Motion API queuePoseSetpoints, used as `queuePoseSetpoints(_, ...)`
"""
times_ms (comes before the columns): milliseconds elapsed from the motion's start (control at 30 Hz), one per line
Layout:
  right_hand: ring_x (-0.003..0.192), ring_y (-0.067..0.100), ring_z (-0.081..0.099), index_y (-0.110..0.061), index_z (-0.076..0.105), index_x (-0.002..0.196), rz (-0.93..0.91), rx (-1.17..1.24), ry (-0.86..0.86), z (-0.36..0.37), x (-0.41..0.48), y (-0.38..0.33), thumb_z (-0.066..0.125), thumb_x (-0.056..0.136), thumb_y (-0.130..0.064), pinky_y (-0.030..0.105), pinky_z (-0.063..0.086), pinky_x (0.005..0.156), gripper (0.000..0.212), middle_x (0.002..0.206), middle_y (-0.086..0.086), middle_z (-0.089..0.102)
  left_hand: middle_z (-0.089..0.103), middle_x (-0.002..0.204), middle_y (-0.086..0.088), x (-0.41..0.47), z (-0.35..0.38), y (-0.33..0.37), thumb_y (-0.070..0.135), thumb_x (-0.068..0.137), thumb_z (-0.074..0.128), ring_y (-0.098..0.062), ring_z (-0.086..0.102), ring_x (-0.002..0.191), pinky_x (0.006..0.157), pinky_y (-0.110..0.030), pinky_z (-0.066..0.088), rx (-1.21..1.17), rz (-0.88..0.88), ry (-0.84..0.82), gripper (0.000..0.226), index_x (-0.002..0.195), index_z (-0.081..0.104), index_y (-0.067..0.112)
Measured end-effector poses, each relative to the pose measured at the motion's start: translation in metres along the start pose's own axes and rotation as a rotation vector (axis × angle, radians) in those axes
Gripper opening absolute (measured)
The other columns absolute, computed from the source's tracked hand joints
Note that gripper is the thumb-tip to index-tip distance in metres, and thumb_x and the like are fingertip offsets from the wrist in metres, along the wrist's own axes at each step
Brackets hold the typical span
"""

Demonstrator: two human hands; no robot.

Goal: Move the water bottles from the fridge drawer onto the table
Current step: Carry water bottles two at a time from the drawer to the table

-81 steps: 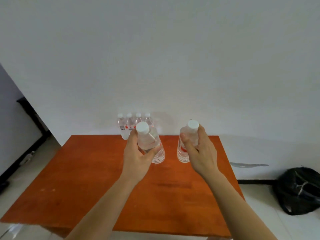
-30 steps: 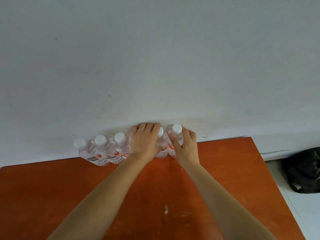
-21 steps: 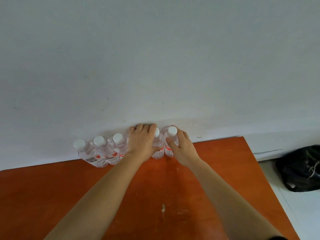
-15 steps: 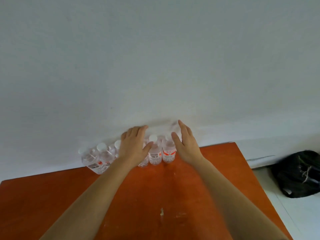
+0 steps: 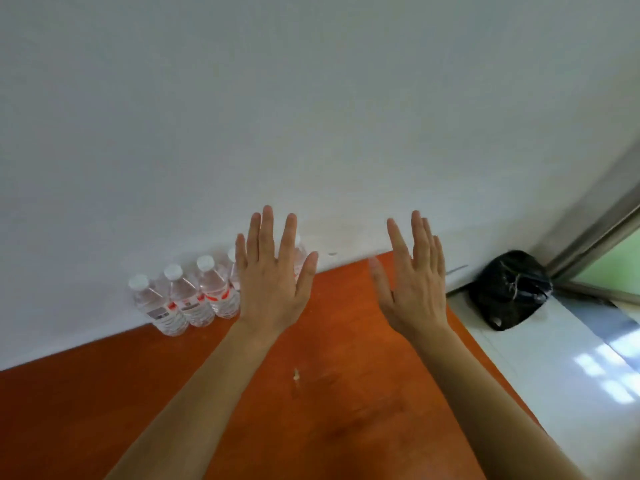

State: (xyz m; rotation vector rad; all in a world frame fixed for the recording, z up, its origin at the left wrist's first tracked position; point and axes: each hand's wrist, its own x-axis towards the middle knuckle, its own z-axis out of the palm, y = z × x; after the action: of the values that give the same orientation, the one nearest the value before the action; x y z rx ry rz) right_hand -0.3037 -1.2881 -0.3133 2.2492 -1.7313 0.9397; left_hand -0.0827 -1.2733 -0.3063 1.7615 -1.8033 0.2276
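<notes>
- Orange table [image 5: 86,410] set against white wall [image 5: 311,98]; black bag [image 5: 509,289] noted on floor, far right.
- Water bottles [image 5: 187,303] lined upright at table's far edge, nr wall; row partly hidden behind left hand [image 5: 273,282].
- Left hand & right hand [image 5: 415,285] held over table, fingers straight and spread; nothing gripped.

Head view, tilted, looking forward and down, table [image 5: 104,410] near, wall [image 5: 311,116] beyond

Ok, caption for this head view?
Left hand and right hand open above the table, water bottles lined along the wall.
</notes>
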Motion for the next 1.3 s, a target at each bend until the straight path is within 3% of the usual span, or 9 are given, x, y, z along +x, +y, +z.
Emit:
queuePoseSetpoints(167,0.154,0.030,0.005,-0.020,0.025,0.158,0.150,-0.194,0.068,-0.092,-0.048,0.067,0.040,0.101,-0.052,0.056,0.014,0.120,0.067,0.166,0.015,0.007,0.001,0.166,-0.011,0.001,0.005,0.108,0.061,0.101,0.020,-0.028,-0.005,0.153,0.120,-0.059,0.009,-0.076,0.178,-0.043,0.069,0.158,0.014,0.024)
queuePoseSetpoints(367,0.153,0.033,-0.003,-0.028,0.023,0.158,0.378,-0.470,0.212,-0.246,-0.127,0.155,0.024,0.099,-0.065,0.057,0.004,0.121,0.070,0.166,0.014,0.000,-0.008,0.166,-0.010,-0.013,-0.018,0.283,0.067,0.099,0.016,-0.032,-0.009,0.152,0.117,-0.067,0.003,-0.131,0.431,-0.019,0.073,0.158,0.002,0.028)
queuePoseSetpoints(767,0.152,0.040,-0.006,-0.024,0.001,0.160,0.845,-0.820,0.347,-0.530,-0.493,0.309,0.040,0.092,-0.069,0.060,-0.002,0.119,0.091,0.165,0.020,-0.008,-0.015,0.164,-0.013,-0.274,-0.067,0.676,0.067,0.096,0.016,-0.035,-0.013,0.151,0.115,-0.068,0.003,-0.407,0.869,-0.173,0.074,0.157,-0.006,0.032)
queuePoseSetpoints(1000,0.152,0.037,-0.005,-0.025,0.005,0.160,1.049,-0.931,0.400,-0.625,-0.619,0.362,0.039,0.092,-0.068,0.061,0.004,0.120,0.088,0.165,0.018,-0.007,-0.014,0.165,-0.013,-0.381,-0.082,0.819,0.068,0.094,0.015,-0.033,-0.016,0.151,0.116,-0.067,-0.001,-0.497,1.069,-0.245,0.076,0.158,0.004,0.030)
queuePoseSetpoints(1167,0.153,0.034,-0.005,-0.026,0.008,0.160,1.155,-0.954,0.379,-0.662,-0.672,0.414,0.037,0.092,-0.070,0.058,0.002,0.120,0.086,0.166,0.016,-0.005,-0.016,0.165,-0.010,-0.429,-0.054,0.913,0.073,0.091,0.002,-0.033,-0.014,0.151,0.118,-0.063,-0.003,-0.531,1.134,-0.297,0.080,0.158,0.005,0.030)
queuePoseSetpoints(1300,0.153,0.033,-0.001,-0.029,0.007,0.160,1.227,-0.995,0.295,-0.694,-0.706,0.471,0.034,0.093,-0.070,0.057,0.007,0.121,0.083,0.166,0.016,0.001,-0.018,0.165,-0.009,-0.464,-0.016,1.001,0.071,0.093,0.010,-0.032,-0.016,0.151,0.118,-0.061,-0.004,-0.572,1.234,-0.369,0.076,0.157,-0.003,0.033)
